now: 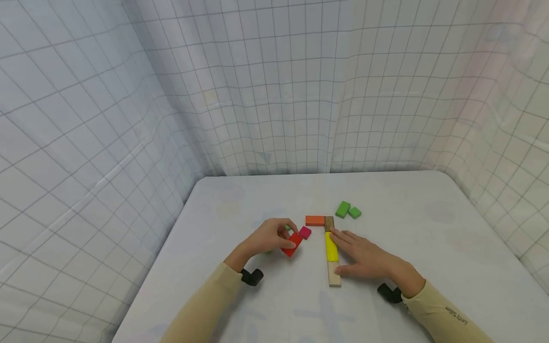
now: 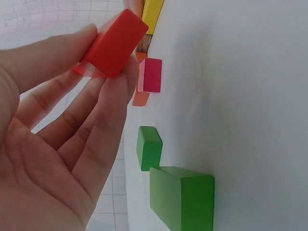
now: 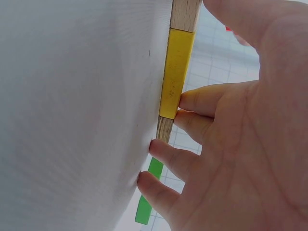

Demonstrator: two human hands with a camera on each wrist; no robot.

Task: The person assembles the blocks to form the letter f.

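My left hand (image 1: pixel 269 237) pinches a red block (image 1: pixel 292 245) between thumb and fingers, tilted above the table in the left wrist view. A magenta block (image 1: pixel 305 232) lies just beyond it. My right hand (image 1: pixel 364 257) lies with fingers extended along a row of blocks. Its fingertips are at the yellow block (image 1: pixel 331 247), and the thumb is by the plain wooden block (image 1: pixel 334 276) at the near end. A dark brown wooden block (image 1: pixel 329 223) continues the row at the far end, with an orange block (image 1: pixel 315 220) set crosswise to its left, forming a corner.
Behind the row lie a larger green block (image 1: pixel 343 209) and a smaller green block (image 1: pixel 354 212). Under the left hand, the left wrist view shows a small green block (image 2: pixel 149 148) and a bigger green block (image 2: pixel 195 202). Gridded white curtains (image 1: pixel 274 95) surround the white table (image 1: pixel 399 195).
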